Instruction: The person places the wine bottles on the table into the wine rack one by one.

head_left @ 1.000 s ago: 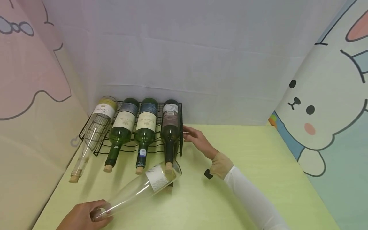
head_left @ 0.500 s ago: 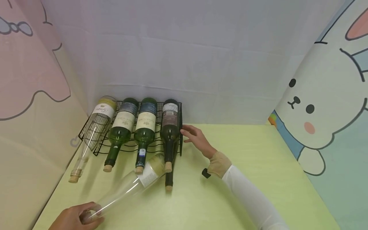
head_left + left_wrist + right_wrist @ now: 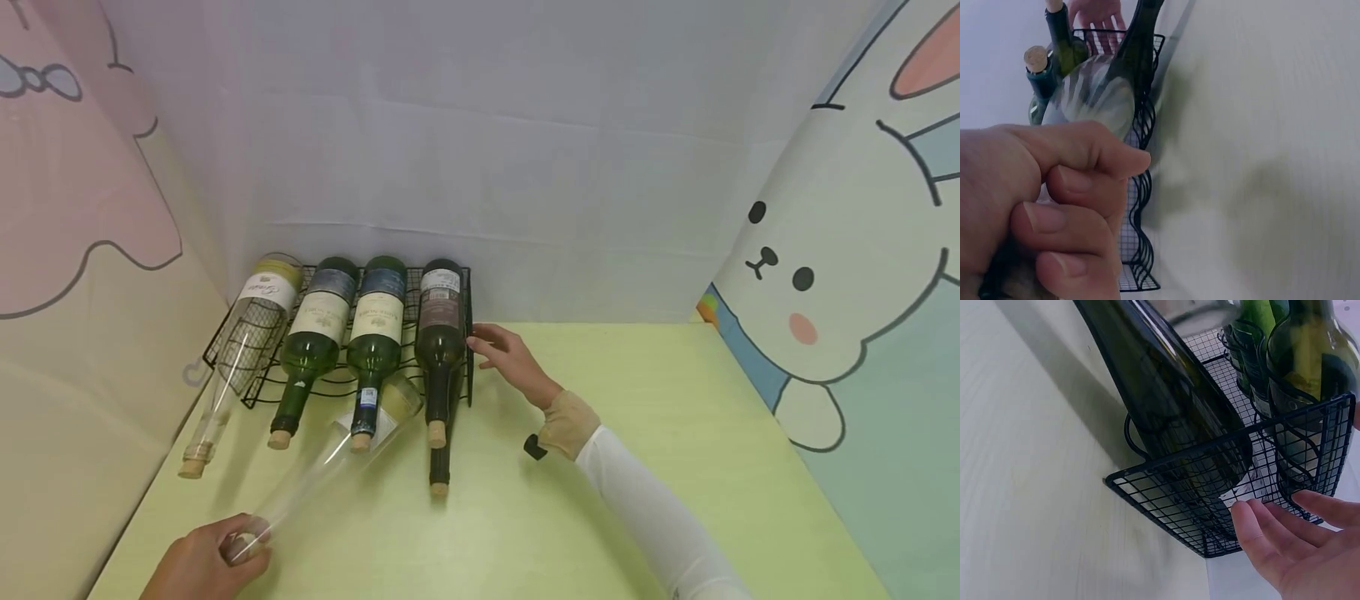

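My left hand (image 3: 206, 554) grips the neck of a clear glass bottle (image 3: 318, 479), held slanting above the table at lower left. Its base (image 3: 401, 398) points toward the black wire wine rack (image 3: 470, 367), below the necks of the upper bottles. In the left wrist view, curled fingers (image 3: 1072, 225) hide the bottle's neck. My right hand (image 3: 517, 362) is at the rack's right side, fingers extended; in the right wrist view the fingertips (image 3: 1244, 515) meet or nearly meet the mesh panel. A dark wine bottle (image 3: 1166, 394) lies low in the rack beside that panel.
Across the rack's top lie a corked clear bottle (image 3: 243, 342), two green wine bottles (image 3: 311, 354) and a dark one (image 3: 441, 333), necks toward me. The lower dark bottle's neck (image 3: 440, 467) juts out in front. A white curtain (image 3: 570, 275) hangs behind.
The clear bottle's base has moved left and farther back, from in front of the dark bottles to beneath the right green bottle's neck. My right hand has shifted only slightly, staying beside the rack.
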`<move>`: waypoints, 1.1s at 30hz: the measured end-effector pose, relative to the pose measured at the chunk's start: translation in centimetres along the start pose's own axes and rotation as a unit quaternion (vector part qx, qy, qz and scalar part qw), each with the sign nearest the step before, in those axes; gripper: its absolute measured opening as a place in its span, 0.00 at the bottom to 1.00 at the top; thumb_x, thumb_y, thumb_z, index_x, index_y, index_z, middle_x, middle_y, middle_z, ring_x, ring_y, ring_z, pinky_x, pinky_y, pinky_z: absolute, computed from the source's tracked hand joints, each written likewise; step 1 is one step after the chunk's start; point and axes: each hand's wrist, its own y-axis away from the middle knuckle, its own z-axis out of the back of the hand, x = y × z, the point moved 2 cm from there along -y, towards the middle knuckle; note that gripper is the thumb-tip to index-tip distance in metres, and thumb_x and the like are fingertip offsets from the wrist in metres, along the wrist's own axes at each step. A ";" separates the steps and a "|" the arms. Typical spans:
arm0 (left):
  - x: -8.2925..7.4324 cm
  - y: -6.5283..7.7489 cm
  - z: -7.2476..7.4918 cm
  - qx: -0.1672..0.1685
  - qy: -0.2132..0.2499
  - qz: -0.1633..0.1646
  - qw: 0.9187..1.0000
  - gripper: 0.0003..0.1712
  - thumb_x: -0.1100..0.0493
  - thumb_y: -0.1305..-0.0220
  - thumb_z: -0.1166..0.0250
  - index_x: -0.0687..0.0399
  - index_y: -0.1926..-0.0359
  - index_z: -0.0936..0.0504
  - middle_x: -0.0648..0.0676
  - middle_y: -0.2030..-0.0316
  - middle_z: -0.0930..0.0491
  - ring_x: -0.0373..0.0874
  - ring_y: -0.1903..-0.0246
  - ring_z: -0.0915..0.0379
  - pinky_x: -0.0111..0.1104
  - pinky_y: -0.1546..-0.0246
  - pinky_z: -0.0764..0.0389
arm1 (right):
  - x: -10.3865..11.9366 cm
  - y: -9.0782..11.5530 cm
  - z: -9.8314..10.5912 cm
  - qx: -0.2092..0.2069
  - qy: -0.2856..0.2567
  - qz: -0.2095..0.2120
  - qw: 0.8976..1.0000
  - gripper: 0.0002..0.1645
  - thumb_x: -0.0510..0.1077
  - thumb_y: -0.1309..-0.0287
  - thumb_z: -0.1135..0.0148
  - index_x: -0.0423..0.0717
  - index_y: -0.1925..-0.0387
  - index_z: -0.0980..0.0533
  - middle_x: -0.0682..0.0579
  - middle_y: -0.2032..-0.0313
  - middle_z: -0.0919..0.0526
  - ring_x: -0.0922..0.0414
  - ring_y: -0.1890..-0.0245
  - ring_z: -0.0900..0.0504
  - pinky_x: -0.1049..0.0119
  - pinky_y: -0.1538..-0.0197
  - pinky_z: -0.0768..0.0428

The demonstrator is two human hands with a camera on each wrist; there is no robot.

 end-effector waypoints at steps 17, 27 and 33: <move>-3.3 -2.0 -1.5 -0.041 0.052 -0.005 0.998 0.20 0.44 0.39 0.31 0.53 0.55 0.17 0.46 0.77 0.26 0.40 0.76 0.33 0.33 0.73 0.32 | 0.0 -0.3 -0.2 0.000 0.007 -0.004 1.000 0.38 0.54 0.27 0.47 0.35 0.27 0.40 0.39 0.33 0.33 0.47 0.38 0.28 0.47 0.44 0.27; -5.4 -3.3 -2.8 -0.025 0.088 0.002 0.996 0.29 0.38 0.34 0.38 0.57 0.45 0.21 0.49 0.61 0.19 0.43 0.62 0.24 0.39 0.63 0.26 | -0.4 -0.1 -0.3 -0.002 0.004 -0.001 1.000 0.37 0.53 0.27 0.47 0.35 0.28 0.40 0.37 0.33 0.34 0.47 0.38 0.28 0.46 0.43 0.29; -7.1 -3.5 -3.5 0.021 0.169 0.020 0.985 0.27 0.44 0.26 0.47 0.63 0.42 0.26 0.52 0.67 0.22 0.44 0.71 0.29 0.36 0.70 0.30 | -0.2 0.0 -0.1 -0.008 0.016 0.012 1.000 0.36 0.52 0.27 0.47 0.34 0.28 0.39 0.37 0.34 0.33 0.47 0.40 0.27 0.50 0.45 0.26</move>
